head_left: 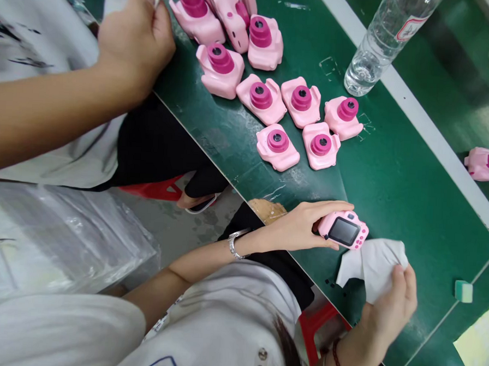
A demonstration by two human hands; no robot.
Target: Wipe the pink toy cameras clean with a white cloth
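Note:
My left hand (303, 224), with a silver bracelet at its wrist, grips a pink toy camera (343, 230) by one end. Its dark screen and small pink buttons face up. In my right hand (391, 305) a white cloth (377, 263) is pinched between thumb and fingers. The cloth hangs right beside the camera's button end; whether they touch I cannot tell. Beyond my left hand, several pink toy cameras (278, 146) lie on the green table (400, 185), most with their magenta lenses up.
A water bottle (368, 61) stands at the table's far side, near a white strip. Another pink camera (481, 163) lies beyond it. A small green-and-white block (463, 291) and yellow paper (480, 343) are at right. At upper left, a co-worker's hand (132, 43) holds white cloth.

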